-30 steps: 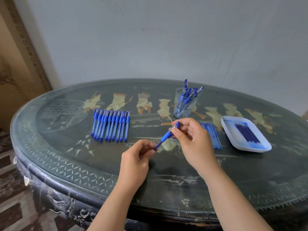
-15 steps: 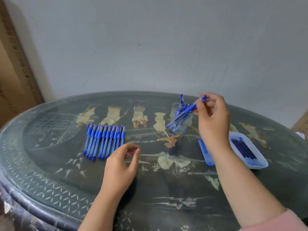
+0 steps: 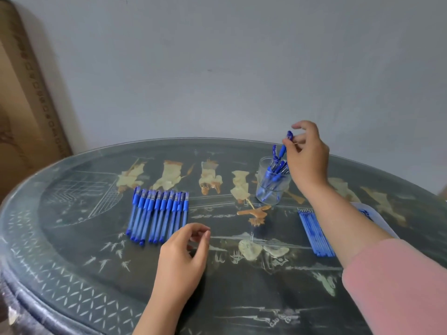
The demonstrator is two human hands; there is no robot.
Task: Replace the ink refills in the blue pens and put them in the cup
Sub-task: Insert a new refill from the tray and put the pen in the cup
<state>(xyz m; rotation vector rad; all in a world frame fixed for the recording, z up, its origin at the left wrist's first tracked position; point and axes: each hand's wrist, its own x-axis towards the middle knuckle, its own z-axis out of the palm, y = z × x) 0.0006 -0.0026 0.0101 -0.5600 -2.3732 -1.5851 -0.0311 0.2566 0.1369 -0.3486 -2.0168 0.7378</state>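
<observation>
Blue pen stands tip-down in the clear glass cup with other pens. Its top end is at the thumb tip of the right hand, index finger lifted clear. Pinched or let go: cannot tell. Left hand is loosely curled and empty, on the glass-topped table just beside the row of pens. Loose refills lie by the right forearm.

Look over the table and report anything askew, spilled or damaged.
Nothing stands out. The row of pens lies neat and parallel, the loose refills lie in a tidy bundle, and the cup stands upright with pens in it. The right hand pinches one pen above the cup. No ink spill shows on the table.
</observation>
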